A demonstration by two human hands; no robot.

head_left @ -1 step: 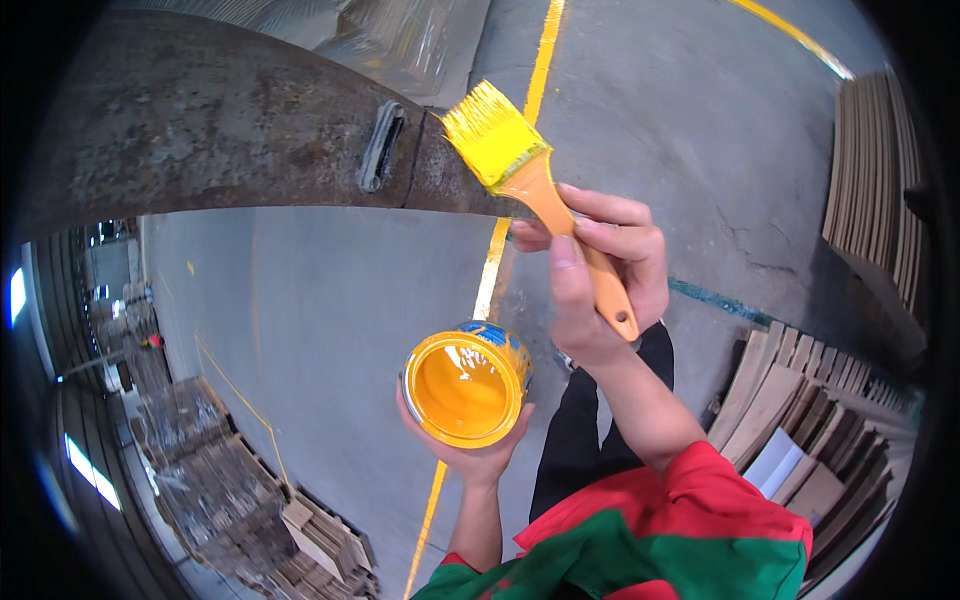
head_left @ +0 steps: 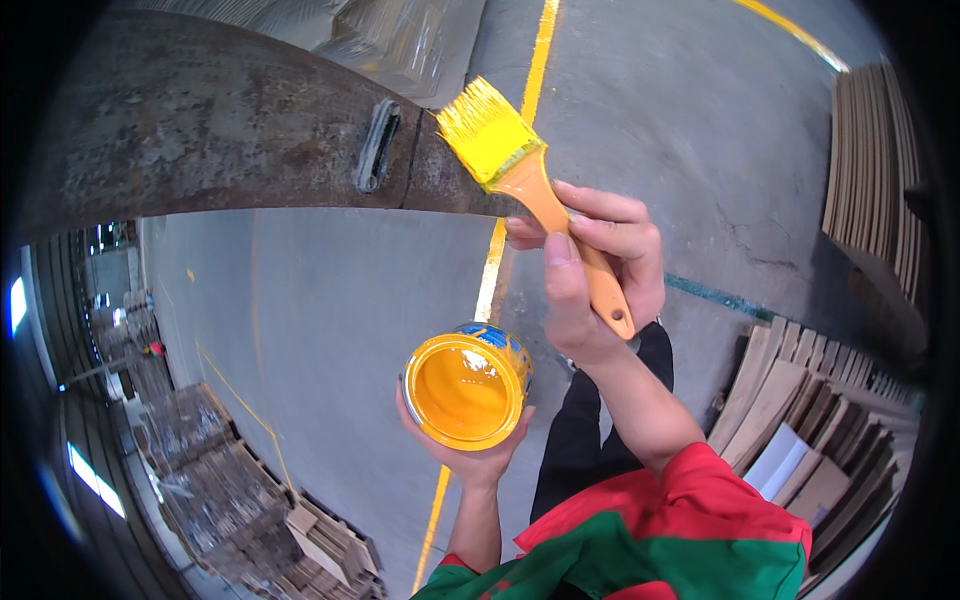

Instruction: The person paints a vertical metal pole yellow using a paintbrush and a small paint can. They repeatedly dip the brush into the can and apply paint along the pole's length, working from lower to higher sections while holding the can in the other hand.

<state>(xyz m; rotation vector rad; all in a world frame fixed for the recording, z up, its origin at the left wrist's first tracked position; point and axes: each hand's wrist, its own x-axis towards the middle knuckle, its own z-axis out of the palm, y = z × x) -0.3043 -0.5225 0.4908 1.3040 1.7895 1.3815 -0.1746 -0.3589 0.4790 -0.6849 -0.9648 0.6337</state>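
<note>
My left hand (head_left: 474, 460) is wrapped round the underside of an open paint can (head_left: 517, 360). Yellow paint (head_left: 455, 395) coats its inside, and its mouth is tilted toward me. In my right hand (head_left: 610, 260) is a paintbrush (head_left: 540, 195), its orange handle pinched between thumb and fingers. The bristles are thick with yellow paint and point up and left. They overlap the right part of a dark, rusty metal beam (head_left: 250, 120) in view; whether they touch it I cannot tell. A slotted metal loop (head_left: 379, 146) sits on the beam.
Grey concrete floor (head_left: 330, 300) carries a yellow line (head_left: 492, 262) running past the can. Stacked sheets (head_left: 868, 180) stand at the right, with wooden boards (head_left: 780, 400) below them. Wrapped pallet stacks (head_left: 215, 480) are at the lower left. A plastic-wrapped stack (head_left: 390, 40) lies beyond the beam.
</note>
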